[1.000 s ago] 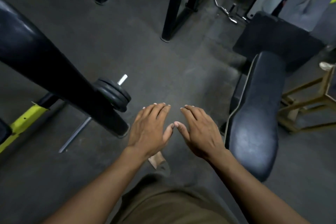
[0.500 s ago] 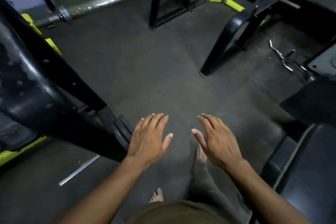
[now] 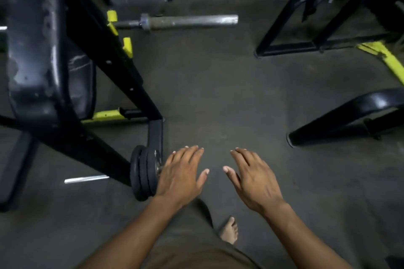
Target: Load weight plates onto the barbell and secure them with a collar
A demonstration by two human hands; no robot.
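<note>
A stack of black weight plates (image 3: pixel 142 172) sits on the end of a thin steel bar (image 3: pixel 86 179) lying low on the floor at lower left. My left hand (image 3: pixel 181 173) hovers flat just right of the plates, fingers spread, covering the bar's tip; whether it touches the plates I cannot tell. My right hand (image 3: pixel 253 178) is open beside it, holding nothing. A bare, thick barbell sleeve (image 3: pixel 188 21) lies farther off on a rack with yellow hooks (image 3: pixel 127 47). No collar shows.
A black padded bench frame (image 3: pixel 91 98) fills the left side. Black machine legs (image 3: pixel 341 116) and a frame base (image 3: pixel 306 46) stand at right, with a yellow bar (image 3: pixel 387 57). Dark rubber floor (image 3: pixel 218 94) lies between. My bare foot (image 3: pixel 229 231) is below my hands.
The view has swung left and forward. The black plates have come into view beside my left hand, and the thick barbell sleeve now sits at upper centre. Both hands stay open and empty.
</note>
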